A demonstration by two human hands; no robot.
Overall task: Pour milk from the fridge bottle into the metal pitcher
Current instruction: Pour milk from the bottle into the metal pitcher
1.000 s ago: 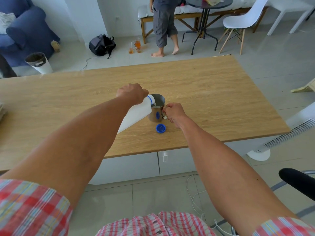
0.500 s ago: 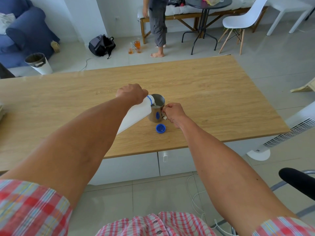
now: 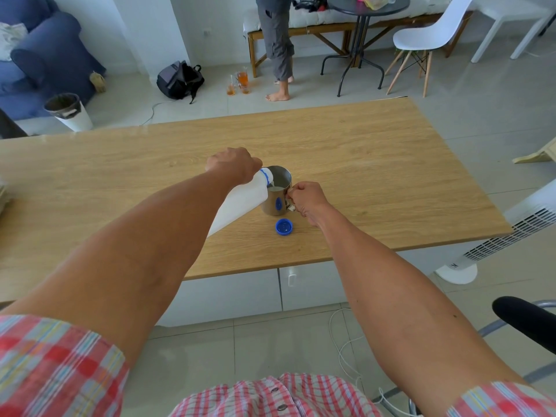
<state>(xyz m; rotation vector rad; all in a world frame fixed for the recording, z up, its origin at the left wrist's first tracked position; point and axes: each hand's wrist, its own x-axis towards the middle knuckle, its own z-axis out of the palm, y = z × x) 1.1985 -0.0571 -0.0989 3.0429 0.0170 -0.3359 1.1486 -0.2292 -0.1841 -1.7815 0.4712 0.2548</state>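
A white plastic milk bottle (image 3: 240,203) with a blue neck ring is tipped to the right, its mouth over the rim of the metal pitcher (image 3: 275,197). My left hand (image 3: 233,164) grips the bottle from above near its shoulder. Milk shows white inside the pitcher. The pitcher stands upright on the wooden table (image 3: 376,176). My right hand (image 3: 304,198) is closed on the pitcher's handle at its right side. The bottle's blue cap (image 3: 283,227) lies on the table just in front of the pitcher.
A person (image 3: 278,40) stands barefoot beyond the table's far edge, near glasses on the floor (image 3: 239,82). A white fan (image 3: 511,230) stands at the table's right end. A black chair arm (image 3: 526,320) is at my lower right.
The milk level in the pitcher has risen. Both hands hold nearly the same pose. The person behind the table has shifted stance.
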